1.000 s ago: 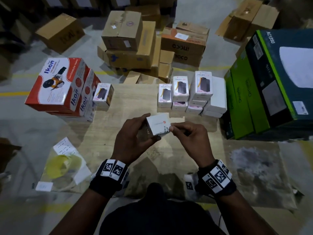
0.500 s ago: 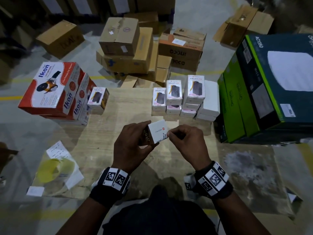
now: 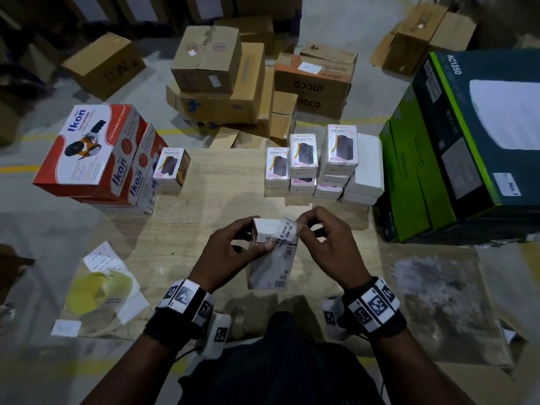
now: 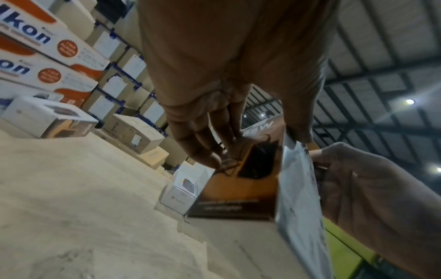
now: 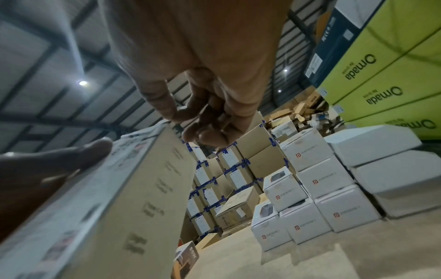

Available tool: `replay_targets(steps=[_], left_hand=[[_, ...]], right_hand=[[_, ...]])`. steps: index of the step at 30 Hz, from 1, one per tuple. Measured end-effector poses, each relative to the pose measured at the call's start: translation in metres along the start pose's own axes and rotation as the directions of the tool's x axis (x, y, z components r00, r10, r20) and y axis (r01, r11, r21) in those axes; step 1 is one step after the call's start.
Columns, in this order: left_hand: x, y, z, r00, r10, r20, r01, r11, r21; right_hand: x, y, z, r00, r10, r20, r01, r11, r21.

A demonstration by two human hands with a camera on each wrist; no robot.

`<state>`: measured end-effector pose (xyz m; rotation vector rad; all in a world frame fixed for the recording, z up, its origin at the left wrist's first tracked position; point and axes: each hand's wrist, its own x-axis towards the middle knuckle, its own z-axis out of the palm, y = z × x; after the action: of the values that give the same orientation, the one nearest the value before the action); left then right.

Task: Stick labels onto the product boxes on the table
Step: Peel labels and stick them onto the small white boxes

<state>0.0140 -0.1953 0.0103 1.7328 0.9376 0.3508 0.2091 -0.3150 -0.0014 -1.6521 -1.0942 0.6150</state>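
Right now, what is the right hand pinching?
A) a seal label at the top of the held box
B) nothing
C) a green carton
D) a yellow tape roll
A: the right hand pinches the printed label at the top of the box, which the left hand holds.

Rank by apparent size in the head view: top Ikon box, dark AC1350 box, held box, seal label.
1. dark AC1350 box, partly cut off by the frame
2. top Ikon box
3. held box, nearer the camera
4. seal label

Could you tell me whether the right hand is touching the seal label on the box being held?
Touching: in the head view the right hand pinches the end of the seal label at the box top.
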Motion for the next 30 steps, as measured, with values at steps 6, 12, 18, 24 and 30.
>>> replay_targets(steps=[6, 12, 18, 24, 30], left_hand=[[-0.001, 0.001, 0.003, 0.999, -0.015, 0.046, 0.017, 0.999, -0.046], [0.003, -0.005, 0.009, 0.99, -0.122, 0.076, 0.135, 0.968, -0.211], [0.01, -0.011, 0.011, 0.966, -0.232, 0.112, 0.254, 0.931, -0.263], [0.02, -0.011, 0.012, 0.959, -0.265, 0.1, 0.282, 0.927, -0.249], [0.03, -0.051, 0.009, 0.987, -0.126, -0.098, 0.122, 0.991, -0.046]], right_hand=[[-0.001, 0.002, -0.005, 0.995, 0.093, 0.029, -0.097, 0.98, 0.176], [-0.005, -0.001, -0.002, 0.986, 0.163, -0.042, -0.136, 0.917, 0.374], [-0.012, 0.002, -0.003, 0.981, 0.178, 0.072, -0.191, 0.876, 0.443], [-0.014, 0.01, -0.005, 0.985, 0.079, 0.151, -0.133, 0.911, 0.391], [-0.007, 0.016, -0.011, 0.975, 0.216, 0.052, -0.217, 0.871, 0.441]])
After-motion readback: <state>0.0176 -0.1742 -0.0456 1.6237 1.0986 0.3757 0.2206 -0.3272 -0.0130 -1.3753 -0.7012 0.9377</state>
